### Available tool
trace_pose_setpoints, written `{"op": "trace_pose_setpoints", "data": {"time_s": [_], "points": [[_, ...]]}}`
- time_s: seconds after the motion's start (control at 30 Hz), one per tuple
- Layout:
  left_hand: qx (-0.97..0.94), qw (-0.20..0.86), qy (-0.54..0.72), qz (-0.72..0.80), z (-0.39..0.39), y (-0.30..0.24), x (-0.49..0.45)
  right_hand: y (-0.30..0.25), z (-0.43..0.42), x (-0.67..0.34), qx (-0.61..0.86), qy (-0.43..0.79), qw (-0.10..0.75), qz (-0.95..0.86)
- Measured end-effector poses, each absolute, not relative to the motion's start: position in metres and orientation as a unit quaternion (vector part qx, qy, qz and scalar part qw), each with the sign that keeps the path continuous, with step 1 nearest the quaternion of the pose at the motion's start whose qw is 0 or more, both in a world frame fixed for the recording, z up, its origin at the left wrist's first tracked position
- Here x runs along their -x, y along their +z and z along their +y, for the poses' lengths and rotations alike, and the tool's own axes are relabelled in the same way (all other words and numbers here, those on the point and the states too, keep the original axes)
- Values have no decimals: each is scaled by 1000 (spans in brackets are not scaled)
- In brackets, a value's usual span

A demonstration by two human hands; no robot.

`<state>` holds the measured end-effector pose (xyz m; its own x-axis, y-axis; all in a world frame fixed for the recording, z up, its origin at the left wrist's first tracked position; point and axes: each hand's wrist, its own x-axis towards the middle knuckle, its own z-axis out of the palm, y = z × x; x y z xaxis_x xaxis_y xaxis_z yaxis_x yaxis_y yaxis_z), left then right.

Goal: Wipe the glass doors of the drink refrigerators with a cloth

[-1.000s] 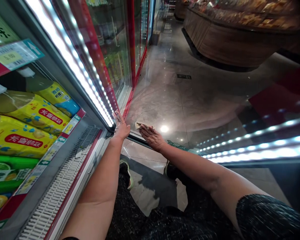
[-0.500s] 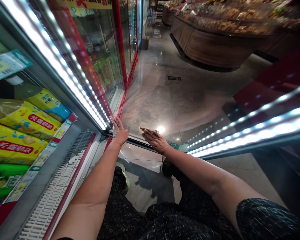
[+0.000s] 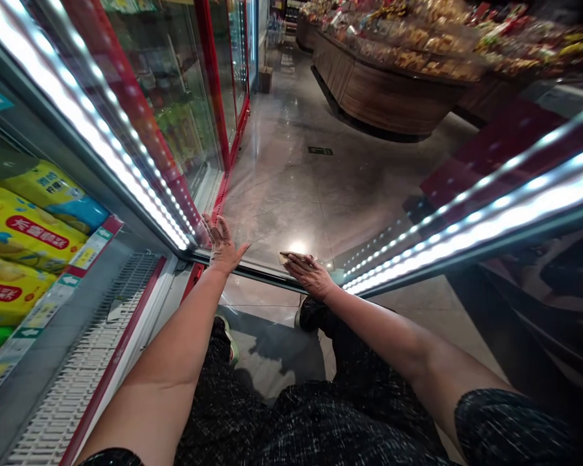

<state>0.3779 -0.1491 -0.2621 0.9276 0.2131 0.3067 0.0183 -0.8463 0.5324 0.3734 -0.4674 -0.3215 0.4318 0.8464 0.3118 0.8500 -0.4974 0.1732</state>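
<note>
My left hand (image 3: 222, 244) rests with spread fingers against the lower hinge-side corner of an open glass cooler door (image 3: 257, 249), holding nothing. Near the door's bottom edge, my right hand (image 3: 313, 275) presses a folded, light-brown cloth (image 3: 287, 255) to the glass. Its fingers lie along the cloth and cover most of it. Bright LED strips (image 3: 418, 230) run up both sides of the door. Dark trim (image 3: 267, 275) borders the glass below both hands.
Left of me, the cooler shelf holds yellow-labelled bottles (image 3: 39, 233) behind price tags (image 3: 92, 249). A white vent grille (image 3: 92, 362) runs below. Through the glass stand red-framed coolers (image 3: 218, 84) and a wooden display counter (image 3: 369, 90) heaped with packaged goods. My shoes (image 3: 311, 314) are close to the door.
My view has shifted a little to the right, so the scene sits further left. The right hand with the cloth has slid right along the glass, away from the left hand, whose fingers are spread wider.
</note>
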Motion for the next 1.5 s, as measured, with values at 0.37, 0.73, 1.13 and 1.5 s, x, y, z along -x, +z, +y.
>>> {"op": "trace_pose_setpoints", "data": {"time_s": [0.37,0.73,1.13,1.5], "points": [[-946,261,190,17,-138,-262,-376,-309,-527,-377,851,-133,-42,-506],[-945,258,201,13,-141,-259,-379,-285,-575,-379,859,-69,-79,-502],[-944,263,200,9,-146,-258,-381,-290,-606,-376,897,-182,-63,-399],[-946,272,171,-39,-148,-276,-386,-298,-639,-390,900,-252,-89,-345]]}}
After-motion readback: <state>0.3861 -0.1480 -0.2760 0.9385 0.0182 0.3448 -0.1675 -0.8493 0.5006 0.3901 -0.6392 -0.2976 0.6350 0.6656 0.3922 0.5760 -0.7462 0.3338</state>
